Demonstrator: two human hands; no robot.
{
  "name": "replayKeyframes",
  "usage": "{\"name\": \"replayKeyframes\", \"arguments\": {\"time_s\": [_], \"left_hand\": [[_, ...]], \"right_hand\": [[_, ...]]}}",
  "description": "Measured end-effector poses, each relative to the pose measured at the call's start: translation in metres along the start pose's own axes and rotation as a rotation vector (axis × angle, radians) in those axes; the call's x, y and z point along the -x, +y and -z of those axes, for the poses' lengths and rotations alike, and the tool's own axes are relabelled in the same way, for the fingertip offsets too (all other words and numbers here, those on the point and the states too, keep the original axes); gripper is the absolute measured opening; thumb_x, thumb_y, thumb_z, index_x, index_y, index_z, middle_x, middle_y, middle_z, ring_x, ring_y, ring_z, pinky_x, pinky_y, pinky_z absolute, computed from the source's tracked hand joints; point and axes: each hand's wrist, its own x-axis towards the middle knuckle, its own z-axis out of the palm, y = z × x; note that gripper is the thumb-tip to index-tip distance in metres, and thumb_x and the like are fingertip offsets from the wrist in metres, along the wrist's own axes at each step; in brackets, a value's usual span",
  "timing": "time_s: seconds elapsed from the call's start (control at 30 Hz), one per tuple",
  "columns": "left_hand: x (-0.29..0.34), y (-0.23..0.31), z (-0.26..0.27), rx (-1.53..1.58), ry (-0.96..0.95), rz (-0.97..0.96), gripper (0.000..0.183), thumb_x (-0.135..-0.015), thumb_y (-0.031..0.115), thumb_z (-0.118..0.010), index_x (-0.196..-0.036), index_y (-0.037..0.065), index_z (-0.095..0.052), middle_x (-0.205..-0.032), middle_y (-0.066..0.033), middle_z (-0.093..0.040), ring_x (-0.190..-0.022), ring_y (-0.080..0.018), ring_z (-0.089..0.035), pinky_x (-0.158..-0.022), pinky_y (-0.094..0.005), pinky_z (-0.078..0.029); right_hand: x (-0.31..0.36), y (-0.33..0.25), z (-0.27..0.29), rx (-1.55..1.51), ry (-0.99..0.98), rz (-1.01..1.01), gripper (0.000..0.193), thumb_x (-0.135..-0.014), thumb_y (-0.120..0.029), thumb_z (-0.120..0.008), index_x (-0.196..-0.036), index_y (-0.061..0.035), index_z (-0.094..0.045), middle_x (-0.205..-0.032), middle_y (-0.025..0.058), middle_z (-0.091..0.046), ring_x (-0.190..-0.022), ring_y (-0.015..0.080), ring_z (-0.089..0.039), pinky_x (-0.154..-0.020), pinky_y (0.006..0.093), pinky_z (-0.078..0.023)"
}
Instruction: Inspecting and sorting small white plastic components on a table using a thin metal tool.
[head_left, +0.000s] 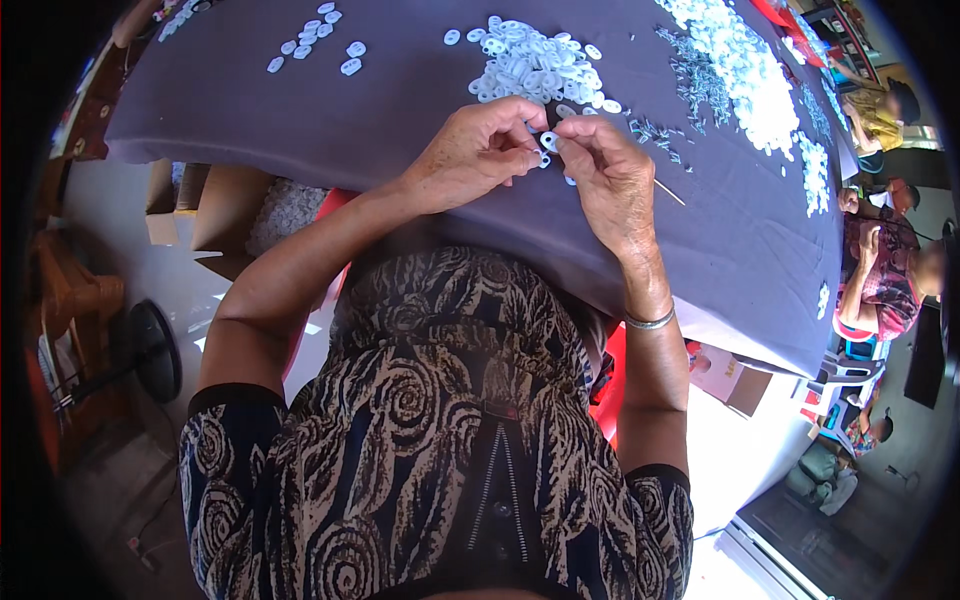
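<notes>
Over the near edge of the dark cloth-covered table, my two hands meet with their fingers pinched. A small white oval plastic piece (549, 142) with a hole sits between the fingertips, held by my right hand (608, 178). My left hand (478, 152) has its thumb and forefinger closed at a second small white piece (544, 160), just below the first. Fingers cover part of both pieces. From behind my right hand a thin pale stick (670, 192) sticks out; whether it is held or lies on the cloth, I cannot tell. Just beyond lies a pile of white oval pieces (535, 65).
Several loose white pieces (310, 35) lie farther left. Small dark metal-looking parts (700, 80) and a large white heap (755, 90) spread at the right; more small parts (655, 132) lie nearer. An open cardboard box (225, 215) stands below the table's left edge. People (880, 265) sit at far right.
</notes>
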Motion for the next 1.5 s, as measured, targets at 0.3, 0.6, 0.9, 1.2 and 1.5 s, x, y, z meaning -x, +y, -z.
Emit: {"name": "replayKeyframes", "arguments": {"time_s": [0.3,0.6,0.9,1.2,1.5], "left_hand": [[0.000,0.000,0.000,0.006,0.021,0.008,0.030,-0.085,0.001,-0.059,-0.114,0.003,-0.053,-0.081,-0.0021,-0.059,-0.065,-0.0071,-0.055,-0.058,-0.0209,-0.047],[0.000,0.001,0.000,0.002,0.023,0.014,0.028,-0.084,0.000,-0.060,-0.112,0.003,-0.053,-0.082,-0.0019,-0.058,-0.064,-0.0070,-0.055,-0.058,-0.0209,-0.047],[0.000,0.004,0.002,0.093,0.029,0.081,0.025,-0.086,0.006,-0.061,-0.110,0.003,-0.054,-0.083,-0.0021,-0.058,-0.072,-0.0073,-0.055,-0.062,-0.0226,-0.047],[-0.001,0.005,0.005,0.130,0.016,0.076,0.023,-0.088,0.011,-0.062,-0.109,0.004,-0.056,-0.085,-0.0017,-0.058,-0.074,-0.0077,-0.055,-0.063,-0.0238,-0.047],[-0.001,0.007,0.001,0.040,0.025,0.019,0.019,-0.088,0.010,-0.059,-0.105,0.004,-0.056,-0.081,-0.0014,-0.057,-0.068,-0.0067,-0.053,-0.058,-0.0224,-0.045]], "right_hand": [[0.001,-0.004,-0.003,0.031,-0.013,-0.035,0.012,-0.086,0.002,-0.059,-0.096,-0.0022,-0.062,-0.077,-0.0032,-0.060,-0.070,0.0022,-0.051,-0.063,0.0194,-0.045],[0.002,-0.007,-0.005,0.031,-0.046,-0.004,0.016,-0.083,0.002,-0.062,-0.097,-0.0040,-0.060,-0.075,-0.0043,-0.059,-0.068,0.0009,-0.051,-0.061,0.0189,-0.045],[0.002,-0.016,-0.009,0.248,-0.040,0.123,0.030,-0.075,-0.003,-0.073,-0.102,-0.0072,-0.060,-0.061,0.0003,-0.055,-0.055,0.0045,-0.050,-0.052,0.0220,-0.045],[0.002,-0.010,-0.011,0.226,0.023,0.173,0.029,-0.076,-0.004,-0.073,-0.102,-0.0077,-0.061,-0.063,0.0009,-0.056,-0.055,0.0052,-0.051,-0.053,0.0225,-0.046],[0.002,-0.011,-0.011,0.259,0.027,0.220,0.031,-0.074,-0.001,-0.072,-0.101,-0.0082,-0.060,-0.065,0.0019,-0.058,-0.056,0.0079,-0.055,-0.053,0.0238,-0.049]]}}
